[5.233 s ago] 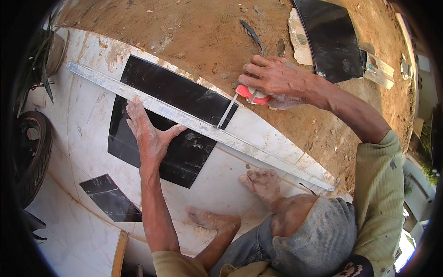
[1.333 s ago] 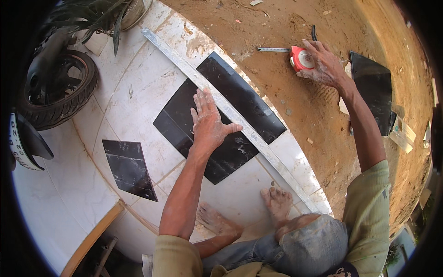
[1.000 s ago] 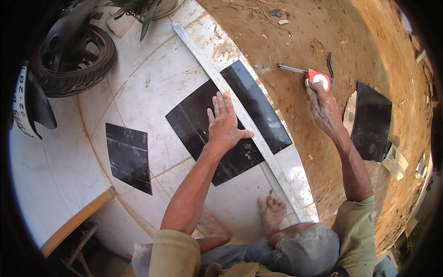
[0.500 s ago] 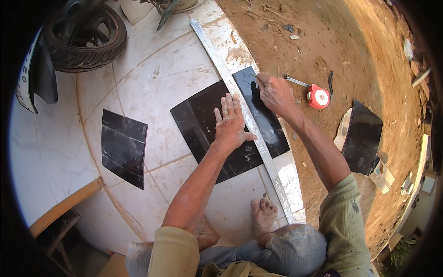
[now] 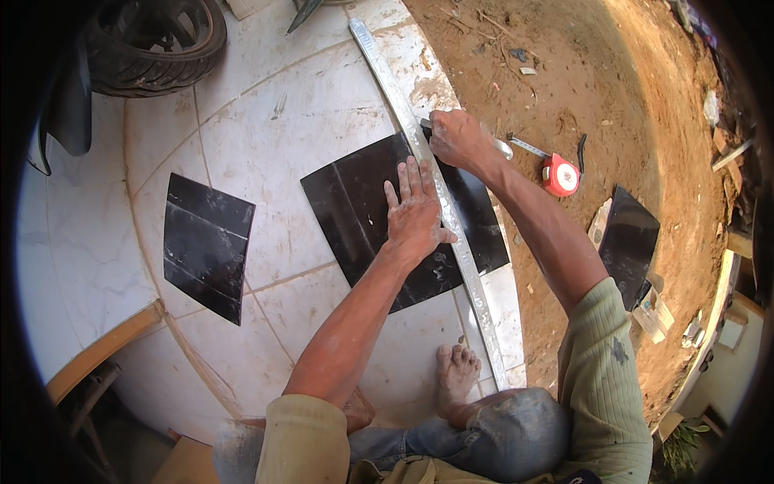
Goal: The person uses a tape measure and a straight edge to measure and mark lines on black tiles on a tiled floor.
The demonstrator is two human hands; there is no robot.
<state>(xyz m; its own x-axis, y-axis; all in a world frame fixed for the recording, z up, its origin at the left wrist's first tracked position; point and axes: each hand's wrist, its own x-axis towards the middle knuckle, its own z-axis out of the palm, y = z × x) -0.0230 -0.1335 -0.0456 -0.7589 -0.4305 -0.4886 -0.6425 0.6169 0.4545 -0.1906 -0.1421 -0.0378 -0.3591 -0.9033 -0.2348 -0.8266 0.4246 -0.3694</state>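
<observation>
A glossy black tile (image 5: 343, 194) lies on white floor tiles, crossed at a slant by a long silver metal bar (image 5: 407, 129). My left hand (image 5: 415, 210) presses flat with spread fingers on the tile and the bar's left edge, its thumb reaching over the bar. At the far end of the tile, just right of the bar, my right hand (image 5: 461, 141) is closed round a slim tool (image 5: 503, 148). The tool's pale, shiny end sticks out behind the fist; my fingers cover most of it, so its exact kind is unclear.
Left of the work lies another black tile piece (image 5: 208, 246). On the dirt to the right are a red tape measure (image 5: 561, 175), partly drawn out, and a black tile (image 5: 629, 242). A motorcycle wheel (image 5: 157, 48) stands at upper left. My bare foot (image 5: 458, 375) is near the bar.
My right hand has moved slightly left and away from me, up against the bar; the tool's pale end now shows behind it. My left hand stays pressed on the tile and bar.
</observation>
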